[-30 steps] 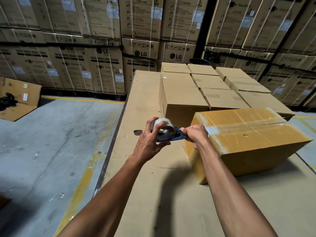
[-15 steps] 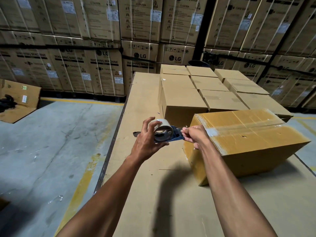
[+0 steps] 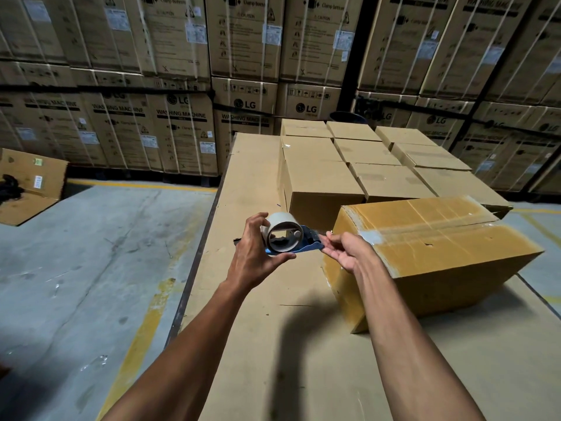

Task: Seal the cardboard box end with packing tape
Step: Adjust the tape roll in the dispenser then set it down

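A brown cardboard box (image 3: 449, 253) lies on a cardboard-covered work surface (image 3: 288, 360), its top glossy with clear tape and its near end facing me. My left hand (image 3: 255, 253) grips a blue tape dispenser (image 3: 291, 238) with a nearly spent roll, held just left of the box's near top corner. My right hand (image 3: 349, 250) pinches the tape's free end at the dispenser's front, close to that corner. The tape strand itself is hard to make out.
Several sealed plain boxes (image 3: 364, 165) stand in rows behind the taped box. Tall stacks of washing machine cartons (image 3: 182, 86) wall off the back. Left of the surface lies concrete floor (image 3: 91, 268) with a yellow line, and an open carton (image 3: 27, 183) on it.
Both hands and the dispenser have stayed near the box's corner. My right hand's fingers have shifted from the box edge to pinching at the dispenser's front.
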Available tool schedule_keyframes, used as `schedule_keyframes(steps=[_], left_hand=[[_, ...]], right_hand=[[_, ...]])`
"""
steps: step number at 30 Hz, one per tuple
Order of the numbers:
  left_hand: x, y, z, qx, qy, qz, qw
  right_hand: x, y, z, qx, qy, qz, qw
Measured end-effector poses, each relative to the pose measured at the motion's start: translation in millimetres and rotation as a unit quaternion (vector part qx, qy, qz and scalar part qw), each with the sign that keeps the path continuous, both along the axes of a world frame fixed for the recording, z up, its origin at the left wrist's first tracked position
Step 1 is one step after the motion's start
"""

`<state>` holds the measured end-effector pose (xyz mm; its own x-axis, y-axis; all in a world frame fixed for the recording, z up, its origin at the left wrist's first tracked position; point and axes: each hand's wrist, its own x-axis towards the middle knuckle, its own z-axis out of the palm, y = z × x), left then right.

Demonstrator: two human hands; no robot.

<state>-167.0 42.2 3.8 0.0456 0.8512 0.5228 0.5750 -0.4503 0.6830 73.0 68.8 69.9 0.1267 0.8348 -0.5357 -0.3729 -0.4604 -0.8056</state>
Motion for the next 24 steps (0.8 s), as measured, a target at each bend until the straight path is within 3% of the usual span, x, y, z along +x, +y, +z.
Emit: schedule_keyframes(steps=[9,24], left_hand=[[0,-6,1,0.028,0.04,-0.028,0.998],[4,-5,7,0.018,-0.011,-0.029,0.999]], right_hand=[[0,2,15,0.035,-0.057,0.024,0.997],[-1,2,13,0.01,0.011,0.003,1.0]])
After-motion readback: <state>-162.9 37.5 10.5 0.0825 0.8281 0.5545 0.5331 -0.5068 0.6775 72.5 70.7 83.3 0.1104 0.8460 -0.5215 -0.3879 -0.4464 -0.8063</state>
